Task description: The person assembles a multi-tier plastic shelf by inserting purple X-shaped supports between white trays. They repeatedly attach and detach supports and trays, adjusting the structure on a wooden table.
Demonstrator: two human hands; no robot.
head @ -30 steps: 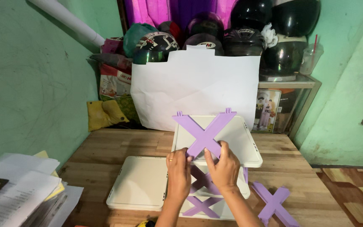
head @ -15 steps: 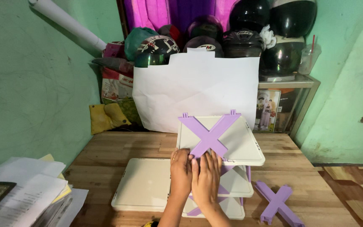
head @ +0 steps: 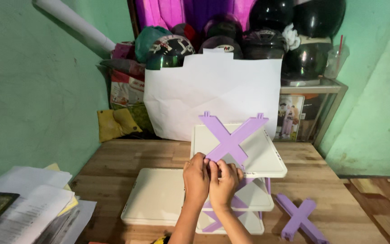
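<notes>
A purple X-shaped brace (head: pixel 232 139) is being held upright at the front edge of the top shelf tray (head: pixel 267 158) of a little cream plastic rack, right in the middle of the wooden worktop (head: pixel 127 156). The lower end of the brace is pinched by both hands: the left hand (head: pixel 196 177) is curled around its lower left leg, and the right hand (head: pixel 224 180) is pressed right beside it with fingers closed on the lower right leg. The two hands are touching each other. The brace's upper legs stick up above the tray, tabs at the tips.

More purple braces can be seen under the top tray, between the lower trays. A spare cream tray (head: pixel 159 196) is lying flat just left of the rack, and another purple X piece (head: pixel 300 219) is lying on the worktop to the right. A stack of papers (head: pixel 28 203) is sitting at the left edge, and a big white sheet (head: pixel 213 92) is propped behind the rack with helmets (head: pixel 267 40) piled behind it.
</notes>
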